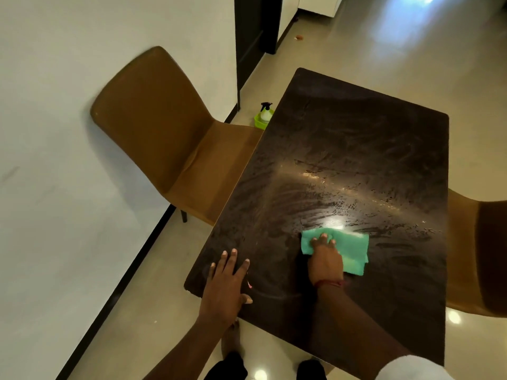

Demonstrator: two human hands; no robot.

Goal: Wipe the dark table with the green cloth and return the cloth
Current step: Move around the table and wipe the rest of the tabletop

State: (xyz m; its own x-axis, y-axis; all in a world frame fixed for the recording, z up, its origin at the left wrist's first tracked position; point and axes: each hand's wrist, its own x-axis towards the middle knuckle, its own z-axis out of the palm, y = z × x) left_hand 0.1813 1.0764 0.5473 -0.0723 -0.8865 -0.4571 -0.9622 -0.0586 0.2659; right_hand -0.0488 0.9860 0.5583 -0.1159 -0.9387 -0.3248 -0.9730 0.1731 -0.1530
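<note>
The dark table (356, 138) fills the middle of the head view, its top streaked with wet wipe marks. A green cloth (352, 249) lies flat on its near half. My right hand (326, 260) presses down on the cloth's left part, fingers laid over it. My left hand (226, 281) rests flat on the table near its front left corner, fingers spread, holding nothing.
A brown chair (164, 127) stands tucked at the table's left side against a white wall. Another brown chair (477, 256) sits at the right side. On the floor by the far left corner, a spray bottle (266, 112) stands in a green tub (260, 122).
</note>
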